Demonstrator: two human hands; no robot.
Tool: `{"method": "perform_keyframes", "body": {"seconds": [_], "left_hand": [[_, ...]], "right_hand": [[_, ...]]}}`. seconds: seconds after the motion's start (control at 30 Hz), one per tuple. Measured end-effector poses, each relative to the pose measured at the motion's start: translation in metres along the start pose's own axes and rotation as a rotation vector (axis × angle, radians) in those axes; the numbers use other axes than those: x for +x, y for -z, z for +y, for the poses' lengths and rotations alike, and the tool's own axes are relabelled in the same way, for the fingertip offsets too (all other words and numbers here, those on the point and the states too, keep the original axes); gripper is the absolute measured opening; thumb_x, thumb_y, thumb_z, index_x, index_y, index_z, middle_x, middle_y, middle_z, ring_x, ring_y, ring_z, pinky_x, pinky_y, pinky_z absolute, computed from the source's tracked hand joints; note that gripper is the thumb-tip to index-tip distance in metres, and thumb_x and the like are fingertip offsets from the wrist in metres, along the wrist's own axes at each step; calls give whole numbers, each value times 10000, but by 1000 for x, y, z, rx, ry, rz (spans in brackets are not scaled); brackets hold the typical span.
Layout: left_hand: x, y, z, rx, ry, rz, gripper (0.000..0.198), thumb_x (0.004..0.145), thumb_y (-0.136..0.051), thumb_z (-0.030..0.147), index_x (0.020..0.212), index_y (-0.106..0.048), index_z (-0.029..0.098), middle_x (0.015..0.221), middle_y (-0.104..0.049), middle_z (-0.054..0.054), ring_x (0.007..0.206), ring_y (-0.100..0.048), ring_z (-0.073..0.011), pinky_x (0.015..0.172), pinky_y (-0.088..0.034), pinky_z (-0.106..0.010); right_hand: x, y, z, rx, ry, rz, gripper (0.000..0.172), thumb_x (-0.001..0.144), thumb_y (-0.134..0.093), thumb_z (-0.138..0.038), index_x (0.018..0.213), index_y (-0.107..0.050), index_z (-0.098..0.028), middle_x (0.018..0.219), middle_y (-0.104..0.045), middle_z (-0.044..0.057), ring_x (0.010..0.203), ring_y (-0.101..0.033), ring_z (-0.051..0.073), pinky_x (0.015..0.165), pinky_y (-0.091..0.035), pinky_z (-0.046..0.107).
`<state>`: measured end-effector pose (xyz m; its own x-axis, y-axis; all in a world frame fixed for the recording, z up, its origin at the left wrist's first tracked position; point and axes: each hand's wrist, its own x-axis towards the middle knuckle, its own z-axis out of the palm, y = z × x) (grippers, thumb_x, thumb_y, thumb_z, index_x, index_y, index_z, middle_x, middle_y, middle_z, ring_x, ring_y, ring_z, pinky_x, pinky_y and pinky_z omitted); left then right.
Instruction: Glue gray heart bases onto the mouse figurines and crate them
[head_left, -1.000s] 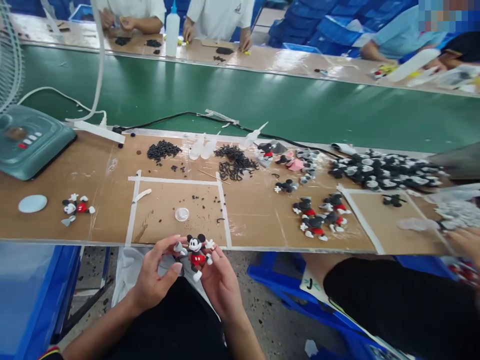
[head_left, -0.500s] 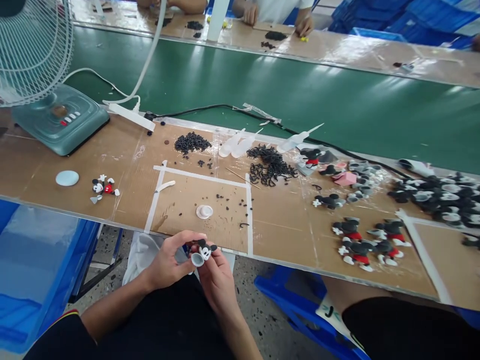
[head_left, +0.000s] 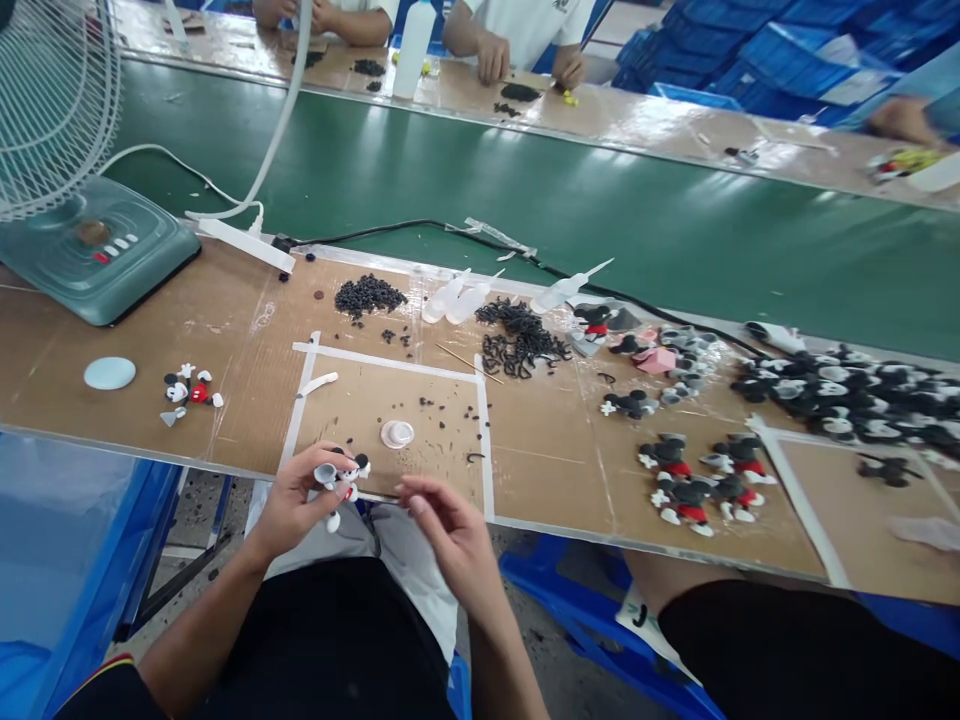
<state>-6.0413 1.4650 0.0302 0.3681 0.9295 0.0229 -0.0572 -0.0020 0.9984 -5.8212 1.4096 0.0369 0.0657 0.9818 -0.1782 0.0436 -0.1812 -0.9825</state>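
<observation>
A small black, white and red mouse figurine (head_left: 351,476) with a grey cup-shaped part is pinched in my left hand (head_left: 296,500) at the table's front edge. To its right, my right hand (head_left: 454,530) is apart from the figurine, fingers loosely bent and nothing visible in them. Just beyond both hands a small white round dish (head_left: 397,433) sits inside a white-taped area, with black bits scattered to its right. Farther back lie a heap of small black pieces (head_left: 369,294) and a pile of curved black pieces (head_left: 521,338).
A fan (head_left: 97,245) stands at the left, near a pale blue oval (head_left: 109,373) and another mouse figurine (head_left: 191,392). Clear squeeze bottles (head_left: 465,298) lie behind. Several figurines (head_left: 686,495) and a large heap of parts (head_left: 862,395) are at right. Co-workers sit across the green belt (head_left: 450,160).
My right hand has come away from the figurine and moved right, fingers opening. My left hand keeps the figurine, now slightly farther left and turned. The camera view has shifted a little.
</observation>
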Motion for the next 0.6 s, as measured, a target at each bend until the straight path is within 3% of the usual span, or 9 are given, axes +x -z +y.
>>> {"method": "perform_keyframes", "body": {"seconds": [0.1, 0.2, 0.33, 0.6], "left_hand": [[6, 9, 1, 108, -27, -12, 130, 905, -654, 228, 1021, -709, 206, 1111, -613, -75, 864, -625, -124, 647, -484, -180], [10, 12, 0, 186, -78, -54, 118, 905, -650, 219, 998, -722, 206, 1074, -611, -75, 875, -622, -128, 634, -472, -177], [14, 14, -5, 196, -122, -116, 112, 906, -652, 226, 979, -734, 202, 1069, -619, -86, 921, -633, -149, 681, -492, -203], [19, 24, -11, 206, -152, -119, 126, 907, -651, 237, 983, -741, 192, 1098, -639, -103, 962, -648, -168, 740, -510, -233]], "right_hand": [[21, 32, 6, -187, 76, 289, 247, 894, -642, -404, 1046, -694, -217, 967, -742, 79, 882, -686, 216, 833, -537, 364], [45, 56, 9, -376, 131, 422, 281, 877, -639, -422, 1024, -696, -189, 930, -739, 89, 794, -671, 212, 772, -531, 368], [73, 65, 3, -559, 229, 342, 256, 887, -601, -401, 983, -694, -183, 877, -726, 74, 728, -639, 195, 724, -527, 350], [139, 51, -13, -758, 331, 80, 183, 872, -578, -292, 978, -666, -172, 932, -697, 92, 808, -648, 212, 781, -522, 371]]}}
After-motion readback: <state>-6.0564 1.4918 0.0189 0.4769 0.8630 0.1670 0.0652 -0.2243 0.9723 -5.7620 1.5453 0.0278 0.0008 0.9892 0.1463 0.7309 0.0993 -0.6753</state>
